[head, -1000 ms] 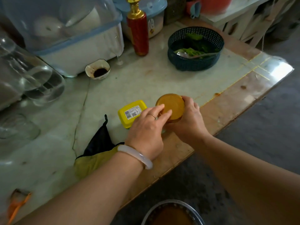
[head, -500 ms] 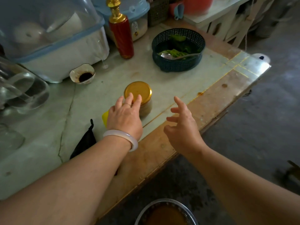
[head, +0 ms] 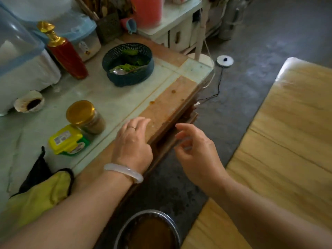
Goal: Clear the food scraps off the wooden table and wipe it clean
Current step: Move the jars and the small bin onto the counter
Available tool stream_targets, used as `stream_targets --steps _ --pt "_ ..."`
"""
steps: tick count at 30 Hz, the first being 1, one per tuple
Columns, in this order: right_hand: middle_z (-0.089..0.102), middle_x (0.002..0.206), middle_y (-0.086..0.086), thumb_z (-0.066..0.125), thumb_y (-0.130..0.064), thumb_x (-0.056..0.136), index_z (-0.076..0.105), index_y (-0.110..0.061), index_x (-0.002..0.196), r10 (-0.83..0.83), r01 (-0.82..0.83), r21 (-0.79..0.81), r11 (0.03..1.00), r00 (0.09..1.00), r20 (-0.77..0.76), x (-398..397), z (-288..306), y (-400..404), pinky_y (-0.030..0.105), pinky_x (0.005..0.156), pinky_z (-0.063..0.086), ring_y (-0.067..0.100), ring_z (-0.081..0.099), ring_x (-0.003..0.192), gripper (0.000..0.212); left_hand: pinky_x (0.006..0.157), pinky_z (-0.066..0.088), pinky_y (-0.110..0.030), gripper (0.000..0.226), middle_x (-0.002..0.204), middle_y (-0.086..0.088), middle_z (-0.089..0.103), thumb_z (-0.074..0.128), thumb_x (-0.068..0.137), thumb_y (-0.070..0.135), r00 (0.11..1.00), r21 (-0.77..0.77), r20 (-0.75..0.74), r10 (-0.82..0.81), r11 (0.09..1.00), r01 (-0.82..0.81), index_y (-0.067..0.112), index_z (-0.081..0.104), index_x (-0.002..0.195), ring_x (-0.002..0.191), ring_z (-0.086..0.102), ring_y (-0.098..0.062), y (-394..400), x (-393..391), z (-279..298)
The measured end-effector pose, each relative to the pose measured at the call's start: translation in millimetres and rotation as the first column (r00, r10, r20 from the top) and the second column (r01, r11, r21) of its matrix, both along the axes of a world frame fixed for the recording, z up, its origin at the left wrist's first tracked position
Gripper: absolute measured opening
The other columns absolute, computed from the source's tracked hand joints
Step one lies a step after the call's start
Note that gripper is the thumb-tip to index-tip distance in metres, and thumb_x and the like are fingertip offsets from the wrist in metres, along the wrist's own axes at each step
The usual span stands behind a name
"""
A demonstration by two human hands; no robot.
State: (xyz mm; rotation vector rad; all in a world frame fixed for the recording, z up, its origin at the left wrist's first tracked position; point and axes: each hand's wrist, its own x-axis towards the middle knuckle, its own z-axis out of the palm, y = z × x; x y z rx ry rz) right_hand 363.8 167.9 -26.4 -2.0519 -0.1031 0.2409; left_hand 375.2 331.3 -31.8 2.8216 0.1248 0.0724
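Observation:
A light wooden table (head: 287,141) fills the right side of the view. My left hand (head: 132,142), with a ring and a pale bangle, hovers empty over the front edge of the side counter (head: 167,105), fingers loosely bent. Beside it, my right hand (head: 195,151) hangs over the floor gap between counter and table, fingers relaxed, holding nothing. On the counter to the left of my hands stands a gold-lidded jar (head: 85,116). A yellow and black cloth (head: 39,191) lies at the counter's near left.
A yellow box (head: 67,140) sits by the jar. Further back are a dark basket of greens with a spoon (head: 128,63), a red bottle (head: 66,53), a small sauce dish (head: 29,103) and a covered dish rack (head: 19,65). A metal basin (head: 149,230) sits on the floor below.
Both hands let go of the gold-lidded jar, which now stands on the counter. The hands drew back to the right, and the view swung right to show the wooden table.

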Motion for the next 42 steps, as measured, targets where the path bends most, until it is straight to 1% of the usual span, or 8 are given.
stream_targets --steps 3,7,11,14,18,24,35,42 --pt "0.064 0.08 -0.017 0.061 -0.027 0.093 0.067 -0.034 0.094 -0.102 0.108 -0.046 0.993 0.987 0.121 -23 14 -52 0.008 0.059 0.042 -0.003 0.059 0.072 0.01 0.106 0.034 -0.032 0.054 0.128 0.001 0.05 0.058 0.079 0.003 0.987 -0.134 0.072 -0.145 0.979 0.154 0.02 0.049 0.129 0.122 0.042 -0.017 -80 -24 12" --pt "0.052 0.06 -0.012 0.052 -0.039 0.095 0.051 -0.039 0.063 -0.242 0.279 -0.101 0.955 0.93 0.278 -56 33 -139 0.017 0.05 0.036 0.006 0.052 0.058 0.032 0.09 0.044 -0.033 0.033 0.086 0.012 0.051 0.057 0.087 0.027 0.949 -0.263 0.082 -0.303 0.912 0.314 0.026 0.053 0.119 0.098 0.052 -0.014 -178 -58 33" --pt "0.055 0.101 -0.005 0.059 -0.031 0.09 0.062 -0.03 0.093 -0.222 0.406 -0.424 0.809 0.88 0.42 -80 46 -230 0.028 0.087 0.044 0.013 0.052 0.098 0.005 0.099 0.039 -0.03 0.027 0.092 0.01 0.061 0.048 0.092 0.035 0.904 -0.302 0.023 -0.428 0.859 0.414 0.032 0.053 0.118 0.109 0.05 -0.011 -258 -84 42" --pt "0.038 0.143 0.01 0.068 -0.024 0.081 0.051 -0.028 0.131 -0.245 0.43 -0.667 0.608 0.901 0.358 -84 47 -293 0.05 0.116 0.013 0.032 0.022 0.14 0.053 0.102 0.026 -0.02 0.029 0.102 0.013 0.059 0.046 0.095 0.028 0.872 -0.326 0.002 -0.49 0.824 0.464 0.031 0.048 0.123 0.108 0.046 -0.006 -306 -100 47" --pt "0.003 0.16 0.009 0.063 -0.028 0.086 0.023 -0.038 0.148 -0.322 0.294 -0.808 0.51 0.937 0.138 -75 55 -345 0.058 0.116 -0.007 0.032 -0.011 0.147 0.074 0.104 0.027 -0.019 0.034 0.11 0.017 0.051 0.045 0.094 0.026 0.842 -0.295 -0.071 -0.535 0.817 0.494 0.034 0.04 0.127 0.108 0.042 -0.005 -344 -118 43" --pt "0.042 0.124 0.004 0.07 -0.032 0.084 0.036 -0.038 0.136 -0.408 0.29 -0.59 0.753 0.91 -0.074 -78 49 -378 0.046 0.089 0.052 0.028 0.053 0.106 0.063 0.103 0.032 -0.023 0.04 0.118 0.016 0.043 0.046 0.093 0.028 0.815 -0.275 -0.168 -0.555 0.82 0.502 0.036 0.033 0.13 0.111 0.039 -0.006 -373 -139 37" --pt "0.039 0.114 -0.001 0.08 -0.019 0.074 0.046 -0.04 0.116 -0.419 0.397 -0.324 0.859 0.908 0.003 -107 32 -363 0.019 0.07 0.04 0.016 0.043 0.101 0.059 0.107 0.037 -0.029 0.074 0.144 0.011 0.028 0.062 0.086 0.029 0.862 -0.359 -0.169 -0.477 0.845 0.397 0.031 0.017 0.144 0.131 0.034 -0.007 -368 -134 26" --pt "0.043 0.11 -0.012 0.084 -0.019 0.063 0.042 -0.046 0.122 -0.279 0.277 -0.158 0.948 0.96 0.01 -105 56 -289 0.024 0.078 0.044 0.013 0.045 0.104 0.077 0.106 0.039 -0.036 0.086 0.141 0.01 0.036 0.076 0.074 0.03 0.926 -0.502 -0.043 -0.375 0.81 0.304 0.031 0.023 0.142 0.129 0.035 -0.009 -318 -117 29"
